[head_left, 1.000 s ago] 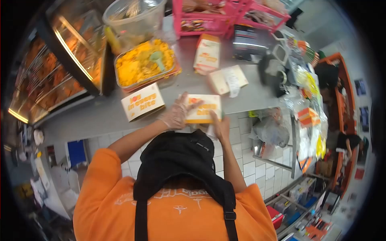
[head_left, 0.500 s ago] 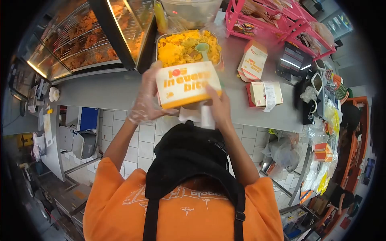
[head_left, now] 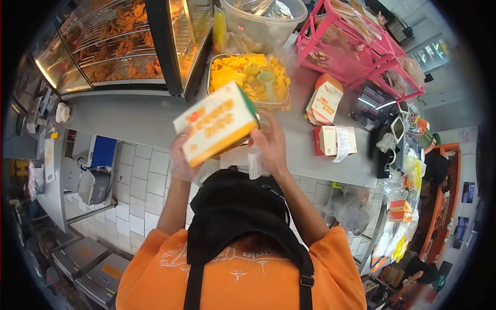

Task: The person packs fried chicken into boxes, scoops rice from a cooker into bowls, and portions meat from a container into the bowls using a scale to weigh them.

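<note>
A white and yellow printed box, tilted with its green side at the upper right, is held above the counter's front edge. My left hand, in a clear plastic glove, grips its lower left end. At the box's right end, my right hand is bare and closed on it, with a white paper slip hanging beside the palm. Just behind the box is a metal tray of yellow food with a pale green scoop in it.
A glass display case of fried food is at the left. Behind the tray sits a clear tub. Pink baskets, a printed carton, a closed box with a receipt and a dark device occupy the right.
The box has turned clockwise-down at its left end and shifted left and lower, both hands still on it. The view has shifted slightly, and the tray appears lower.
</note>
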`<state>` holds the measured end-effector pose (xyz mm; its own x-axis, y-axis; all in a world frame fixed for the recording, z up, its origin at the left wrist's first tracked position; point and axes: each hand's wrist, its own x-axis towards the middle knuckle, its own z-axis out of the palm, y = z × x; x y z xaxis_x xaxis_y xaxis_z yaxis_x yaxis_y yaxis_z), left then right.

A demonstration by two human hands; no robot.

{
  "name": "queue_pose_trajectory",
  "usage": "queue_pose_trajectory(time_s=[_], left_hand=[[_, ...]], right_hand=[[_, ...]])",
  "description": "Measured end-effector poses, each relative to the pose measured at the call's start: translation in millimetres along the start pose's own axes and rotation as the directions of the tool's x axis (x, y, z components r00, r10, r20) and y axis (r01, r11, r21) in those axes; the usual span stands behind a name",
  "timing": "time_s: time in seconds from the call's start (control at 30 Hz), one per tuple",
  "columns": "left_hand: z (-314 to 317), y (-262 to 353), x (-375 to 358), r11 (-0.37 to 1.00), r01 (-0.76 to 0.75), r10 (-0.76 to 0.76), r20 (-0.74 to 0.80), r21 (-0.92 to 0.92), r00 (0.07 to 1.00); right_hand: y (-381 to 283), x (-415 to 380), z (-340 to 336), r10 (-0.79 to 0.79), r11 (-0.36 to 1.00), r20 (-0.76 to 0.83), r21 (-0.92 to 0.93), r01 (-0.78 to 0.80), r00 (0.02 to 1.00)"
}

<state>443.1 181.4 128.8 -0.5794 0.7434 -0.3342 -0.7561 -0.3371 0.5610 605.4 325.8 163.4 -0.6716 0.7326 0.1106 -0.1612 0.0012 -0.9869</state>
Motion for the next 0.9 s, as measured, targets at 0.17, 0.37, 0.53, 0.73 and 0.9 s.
queue_pose_trajectory(time_s=[0.17,0.37,0.53,0.73,0.9], left_hand=[[-10,32,-13,0.966,-0.2,0.199,-0.024,-0.161,0.98],[-52,46,-12,0.958,-0.263,0.258,-0.057,-0.114,0.964],[-38,28,14,0.986,-0.165,0.167,-0.046,0.031,0.985],[-31,-13,68,0.917,-0.152,0.153,0.028,0.368,0.988],[-46,-11,77,0.652,-0.126,0.084,0.094,0.748,0.992]], right_hand=[[4,21,-30,0.32,0.921,-0.135,-0.189,-0.342,0.938],[63,51,-9,0.123,0.983,-0.122,-0.119,-0.138,0.985],[95,19,11,-0.138,0.753,0.055,-0.642,0.141,0.989],[86,-9,-4,0.098,0.583,-0.29,-0.758,-0.29,0.952],[127,-22,-29,0.367,0.798,-0.171,-0.446,-0.404,0.914]])
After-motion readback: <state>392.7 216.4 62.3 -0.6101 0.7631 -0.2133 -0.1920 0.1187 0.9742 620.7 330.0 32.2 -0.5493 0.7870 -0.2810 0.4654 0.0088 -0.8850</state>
